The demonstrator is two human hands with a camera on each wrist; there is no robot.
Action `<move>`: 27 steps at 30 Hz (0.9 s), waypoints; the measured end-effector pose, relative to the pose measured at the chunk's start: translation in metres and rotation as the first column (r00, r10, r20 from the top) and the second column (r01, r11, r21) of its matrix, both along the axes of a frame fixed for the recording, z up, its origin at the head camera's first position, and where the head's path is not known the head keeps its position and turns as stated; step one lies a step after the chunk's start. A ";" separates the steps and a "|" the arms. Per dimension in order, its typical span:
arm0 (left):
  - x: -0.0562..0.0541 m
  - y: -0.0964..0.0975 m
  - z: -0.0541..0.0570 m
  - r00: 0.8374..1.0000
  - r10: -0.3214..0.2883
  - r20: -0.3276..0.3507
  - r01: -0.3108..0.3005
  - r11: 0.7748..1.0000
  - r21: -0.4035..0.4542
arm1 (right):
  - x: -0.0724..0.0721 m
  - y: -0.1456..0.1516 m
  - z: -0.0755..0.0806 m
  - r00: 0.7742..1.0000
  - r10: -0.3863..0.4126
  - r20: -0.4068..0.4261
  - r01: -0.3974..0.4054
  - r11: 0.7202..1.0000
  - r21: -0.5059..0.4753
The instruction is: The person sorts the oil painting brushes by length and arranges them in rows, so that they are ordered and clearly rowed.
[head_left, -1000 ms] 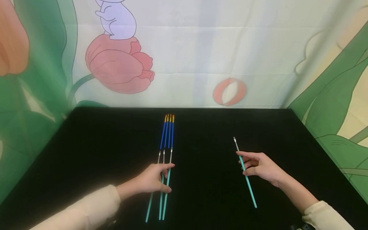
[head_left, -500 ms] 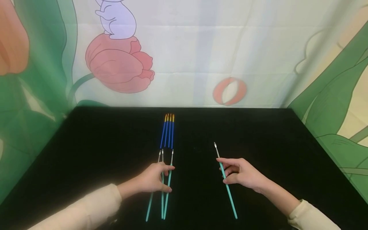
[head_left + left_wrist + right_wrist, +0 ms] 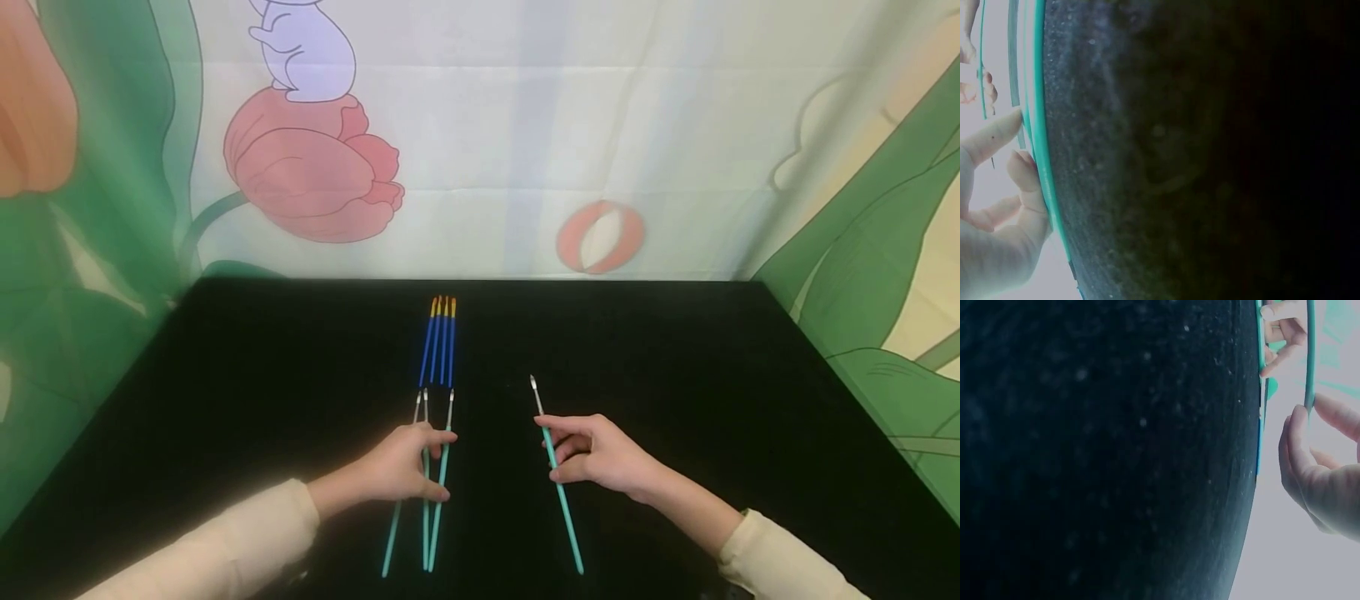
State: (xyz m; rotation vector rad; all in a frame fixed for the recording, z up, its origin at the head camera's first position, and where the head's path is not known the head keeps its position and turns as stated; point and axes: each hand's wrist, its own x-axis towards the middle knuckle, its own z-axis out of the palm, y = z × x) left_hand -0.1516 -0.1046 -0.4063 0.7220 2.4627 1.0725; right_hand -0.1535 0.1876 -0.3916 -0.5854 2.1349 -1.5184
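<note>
In the head view, my left hand [image 3: 401,467] stretches over three teal paintbrushes with silver ferrules lying side by side. Its thumb and fingertips pinch the rightmost paintbrush [image 3: 437,525]; the left paintbrush [image 3: 391,542] and the middle one [image 3: 426,537] run partly hidden beneath the hand. In the left wrist view, a greyish handle [image 3: 1014,56] meets the thumb and finger, beside a bright teal handle [image 3: 1039,112]. My right hand [image 3: 603,454] grips another teal paintbrush [image 3: 567,521] between thumb and fingers, bristles pointing away, slightly tilted left. The right wrist view shows its handle [image 3: 1310,356] at the fingertips.
Several blue paintbrushes [image 3: 437,350] with yellow ferrules lie in a row beyond the teal ones, bristles toward the far edge. The black table [image 3: 637,333] ends at a printed curtain [image 3: 480,167] with flowers and leaves.
My right hand has carried its paintbrush left, nearer the other teal ones. The left hand stays put, while the middle paintbrush beneath it has turned slightly, its handle end shifting right.
</note>
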 end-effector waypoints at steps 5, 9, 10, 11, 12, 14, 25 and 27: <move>0.001 0.000 0.001 1.000 -0.003 0.007 0.003 1.000 0.006 | -0.002 -0.007 -0.005 1.000 0.003 0.002 -0.003 1.000 -0.012; 0.000 0.000 0.000 1.000 0.013 0.027 -0.013 1.000 -0.001 | -0.002 -0.012 -0.006 1.000 0.012 0.008 -0.011 1.000 -0.016; 0.000 0.000 0.000 0.999 0.015 0.030 -0.015 1.000 -0.003 | -0.002 -0.013 -0.006 1.000 0.015 0.009 -0.015 1.000 -0.016; 0.000 0.000 0.000 0.999 0.018 0.034 -0.018 1.000 -0.004 | -0.002 -0.015 -0.006 1.000 0.018 0.009 -0.018 1.000 -0.015; 0.000 0.000 0.000 0.999 0.019 0.036 -0.019 1.000 -0.003 | -0.002 -0.016 -0.006 1.000 0.022 0.005 -0.022 1.000 -0.012; 0.000 0.000 0.000 0.999 0.019 0.042 -0.019 1.000 -0.001 | -0.001 -0.018 -0.005 1.000 0.029 -0.001 -0.029 1.000 -0.011; 0.000 0.001 0.000 0.999 0.012 0.035 -0.011 1.000 -0.005 | 0.000 -0.036 -0.007 1.000 0.022 0.005 -0.022 1.000 -0.011; 0.000 0.001 0.000 1.000 0.009 0.030 -0.009 1.000 -0.006 | 0.000 -0.039 -0.008 1.000 0.016 0.007 -0.016 1.000 -0.012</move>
